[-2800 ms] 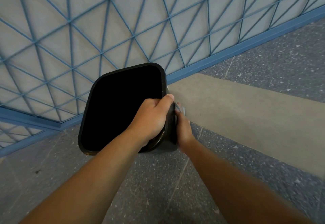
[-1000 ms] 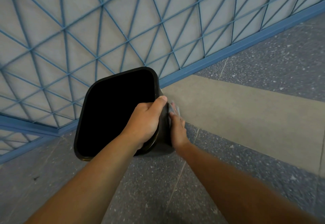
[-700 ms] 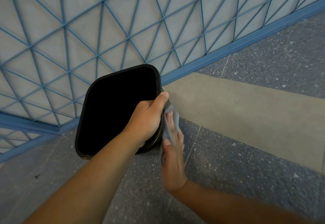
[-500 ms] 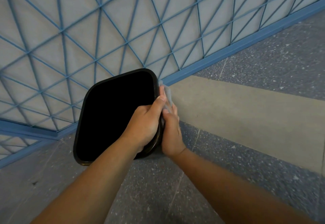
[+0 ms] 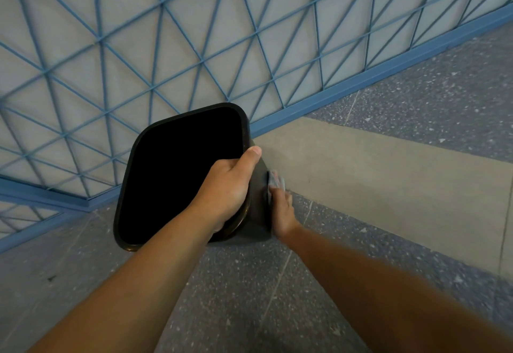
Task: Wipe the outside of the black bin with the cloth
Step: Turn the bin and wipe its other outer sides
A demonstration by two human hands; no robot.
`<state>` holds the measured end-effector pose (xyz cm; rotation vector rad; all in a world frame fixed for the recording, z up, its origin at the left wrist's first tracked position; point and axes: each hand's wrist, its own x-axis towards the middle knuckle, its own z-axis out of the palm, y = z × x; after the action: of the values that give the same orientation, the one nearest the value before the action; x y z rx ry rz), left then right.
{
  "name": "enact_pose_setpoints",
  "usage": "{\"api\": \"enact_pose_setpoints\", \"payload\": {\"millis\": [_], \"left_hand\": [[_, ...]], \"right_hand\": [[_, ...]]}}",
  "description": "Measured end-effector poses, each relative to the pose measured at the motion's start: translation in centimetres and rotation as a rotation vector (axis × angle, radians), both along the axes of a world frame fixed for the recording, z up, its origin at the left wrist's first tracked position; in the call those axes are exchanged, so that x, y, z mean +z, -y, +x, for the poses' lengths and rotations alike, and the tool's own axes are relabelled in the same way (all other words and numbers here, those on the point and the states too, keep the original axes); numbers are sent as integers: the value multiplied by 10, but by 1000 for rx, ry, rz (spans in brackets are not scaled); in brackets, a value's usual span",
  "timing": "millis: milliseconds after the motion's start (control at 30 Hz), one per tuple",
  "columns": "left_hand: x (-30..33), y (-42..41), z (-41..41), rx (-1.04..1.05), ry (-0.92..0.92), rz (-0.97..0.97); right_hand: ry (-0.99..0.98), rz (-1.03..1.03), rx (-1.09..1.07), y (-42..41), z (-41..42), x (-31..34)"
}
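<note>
The black, round-cornered plastic bin (image 5: 180, 169) is seen at the centre of the frame, on the speckled grey floor (image 5: 249, 297) beside a blue lattice fence (image 5: 194, 33). Its near right rim is gripped by the left hand (image 5: 226, 186). A small pale grey cloth (image 5: 276, 180) is pressed against the bin's right outer wall by the right hand (image 5: 283, 211); whether it is pinched or held flat cannot be told. Wiping is judged under way; other faces would be needed next. The bin's base and far walls are hidden.
</note>
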<state>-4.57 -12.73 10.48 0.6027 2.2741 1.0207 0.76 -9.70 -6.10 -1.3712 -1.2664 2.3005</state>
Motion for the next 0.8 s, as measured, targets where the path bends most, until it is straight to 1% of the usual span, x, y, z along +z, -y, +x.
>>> {"api": "enact_pose_setpoints", "payload": {"millis": [100,167,300,367,433,467,533,600,667,733,800], "left_hand": [[1,1,1,-33,14,13],[-1,2,0,-40,3,8],[-5,2,-4,-3,48,27],[-6,2,-3,-2,51,20],[-6,2,-4,-24,29,12],[-6,2,-4,-38,15,4],[-6,3,-3,-42,-8,-3],[-6,4,-3,-47,3,6],[-4,6,-3,-80,10,4],[-1,6,-3,-120,26,-2],[1,5,-1,-157,7,-18]], "right_hand": [[-19,-24,-33,26,16,12],[-49,-17,-80,45,27,33],[-302,194,-200,65,26,86],[-305,275,-263,73,24,92],[-241,319,-295,86,27,85],[-182,289,-300,92,29,78],[-33,160,-277,95,31,61],[68,89,-223,84,28,42],[89,47,-179,64,25,30],[46,-38,-159,39,20,27],[2,-66,-145,14,17,32]]}}
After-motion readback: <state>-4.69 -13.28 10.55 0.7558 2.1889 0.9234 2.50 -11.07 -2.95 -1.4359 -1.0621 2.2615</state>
